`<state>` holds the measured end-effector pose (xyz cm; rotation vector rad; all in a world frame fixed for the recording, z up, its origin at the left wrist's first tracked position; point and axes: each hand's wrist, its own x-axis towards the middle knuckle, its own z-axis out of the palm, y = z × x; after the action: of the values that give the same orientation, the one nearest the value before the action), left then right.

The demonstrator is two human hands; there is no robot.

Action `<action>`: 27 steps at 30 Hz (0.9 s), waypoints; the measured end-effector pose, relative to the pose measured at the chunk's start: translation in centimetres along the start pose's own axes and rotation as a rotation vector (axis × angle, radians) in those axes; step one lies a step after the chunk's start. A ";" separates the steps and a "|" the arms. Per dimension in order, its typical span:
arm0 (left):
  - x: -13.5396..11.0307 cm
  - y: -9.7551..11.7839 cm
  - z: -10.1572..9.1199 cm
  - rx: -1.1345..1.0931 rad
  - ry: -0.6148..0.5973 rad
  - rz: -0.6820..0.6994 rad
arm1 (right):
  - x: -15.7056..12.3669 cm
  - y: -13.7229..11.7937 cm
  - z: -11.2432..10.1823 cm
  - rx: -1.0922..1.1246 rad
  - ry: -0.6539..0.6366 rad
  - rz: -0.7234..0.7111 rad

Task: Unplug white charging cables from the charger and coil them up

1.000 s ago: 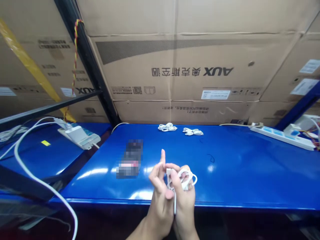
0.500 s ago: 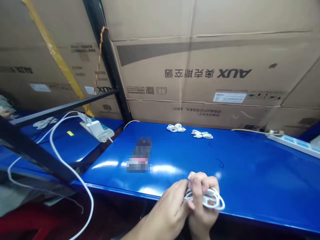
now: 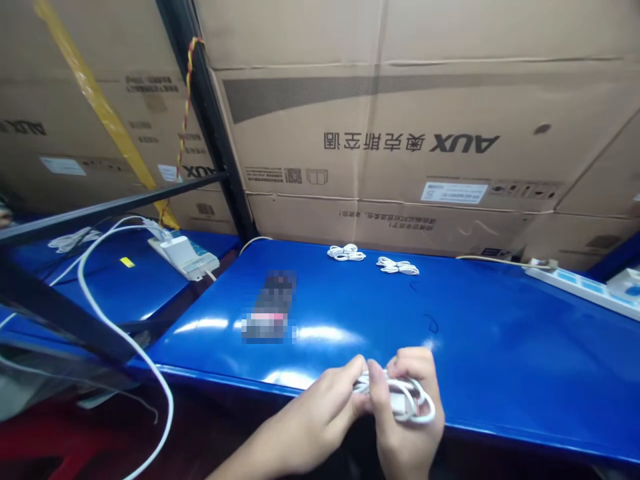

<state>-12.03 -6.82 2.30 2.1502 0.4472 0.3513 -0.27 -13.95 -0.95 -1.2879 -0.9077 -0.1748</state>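
Observation:
A coiled white cable (image 3: 423, 408) is bunched between my two hands over the front edge of the blue table (image 3: 500, 360). My left hand (image 3: 327, 407) pinches the left end of the bundle. Wrapped around its right part is my right hand (image 3: 413, 407), its thumb lying across the loops. A pale connector or block shows inside the coil, partly covered by the fingers. Farther back on the table lie two tied bundles of white cable, a left bundle (image 3: 346, 253) and a right bundle (image 3: 397, 266).
A blurred dark object (image 3: 273, 307) lies left on the table. Two short black ties (image 3: 431, 325) are on the surface. Power strips stand left (image 3: 200, 265) and right (image 3: 590, 287). A white cord (image 3: 163, 387) hangs at the left, by the dark rack post (image 3: 215, 133). Cardboard boxes (image 3: 400, 100) line the back.
My left hand has shifted slightly left, and its fingers now pinch the bundle's left end. My right thumb has come across the loops. The view has moved a little.

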 end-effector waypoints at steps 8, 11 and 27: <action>0.9 -0.7 0.0 0.385 0.024 0.015 | 1.5 0.9 -2.8 0.002 -0.217 -0.165; 1.0 -0.8 -0.2 0.494 0.015 0.008 | 2.1 1.0 -3.4 -0.057 -0.267 -0.079; 1.5 -1.5 1.0 0.510 0.002 0.056 | 1.8 1.4 -1.8 -0.073 -0.397 -0.092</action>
<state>-10.51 -6.07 0.64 2.6612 0.5194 0.2913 2.54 -14.47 -0.79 -1.3740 -1.3099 -0.0227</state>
